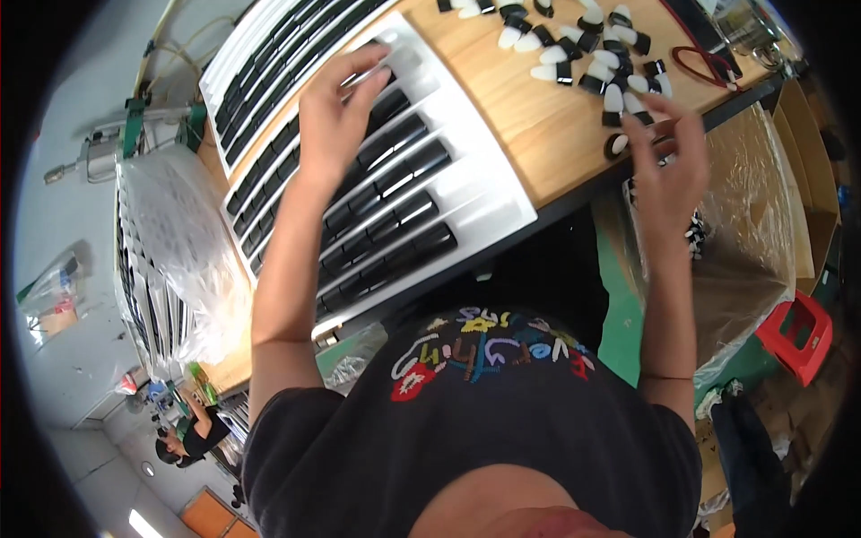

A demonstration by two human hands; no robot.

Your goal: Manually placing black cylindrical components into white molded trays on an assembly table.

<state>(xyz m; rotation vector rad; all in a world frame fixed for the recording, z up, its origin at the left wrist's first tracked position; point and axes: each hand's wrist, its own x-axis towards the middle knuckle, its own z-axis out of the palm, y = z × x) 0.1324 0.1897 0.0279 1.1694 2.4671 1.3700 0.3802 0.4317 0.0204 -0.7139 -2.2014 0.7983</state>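
My left hand [334, 117] is over a white ribbed tray [489, 188]. Its thumb and forefinger are closed around a short black cylindrical piece at the far end of one row. Rows of similar shiny black pieces [404, 184] lie in the tray's grooves, partly hidden by my left hand and forearm. My right hand [673, 166] reaches the near edge of a loose pile of black pieces with white rounded tips [599, 72]. Its thumb and forefinger are apart beside a white-tipped piece [637, 108]. Another black piece with a white end [616, 145] lies by the thumb.
A second filled tray [269, 67] lies farther left on the wooden table [556, 161]. Plastic covers stacked trays [179, 242] at left. Right of the table are a plastic-lined carton [753, 197], a red stool [798, 336] and red-handled scissors [704, 67]. Another person [197, 435] works at lower left.
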